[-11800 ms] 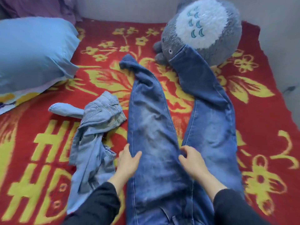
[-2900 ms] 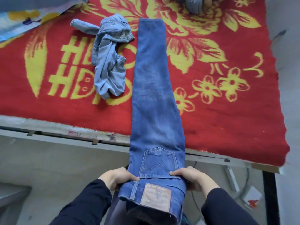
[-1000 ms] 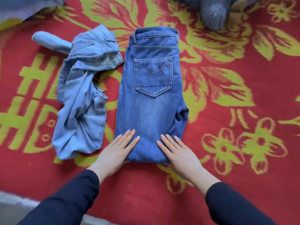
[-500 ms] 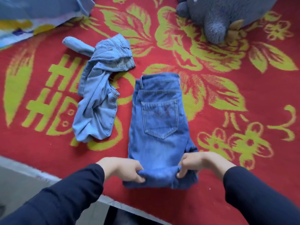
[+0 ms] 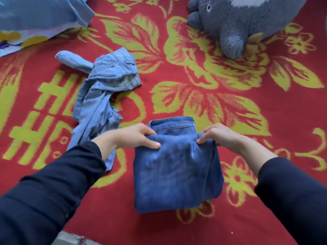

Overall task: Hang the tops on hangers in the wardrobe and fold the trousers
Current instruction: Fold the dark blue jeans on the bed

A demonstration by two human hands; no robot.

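The dark blue jeans [image 5: 177, 174] lie on the bed as a thick folded square, waistband showing at the far edge. My left hand [image 5: 136, 136] pinches the top layer at its far left corner, thumb on top. At the far right corner my right hand [image 5: 219, 135] pinches the same layer. A crumpled light blue denim garment [image 5: 104, 91] lies to the left of the jeans, partly under my left forearm.
A red blanket with yellow flowers [image 5: 265, 121] covers the bed. A grey plush toy [image 5: 238, 20] sits at the far right, a blue pillow [image 5: 35, 16] at the far left. The bed's near edge [image 5: 70, 239] shows at the bottom left.
Both hands lifted the near end of the jeans and carried it away from me over the back pocket, making a shorter, thicker fold. The light denim garment has not moved.
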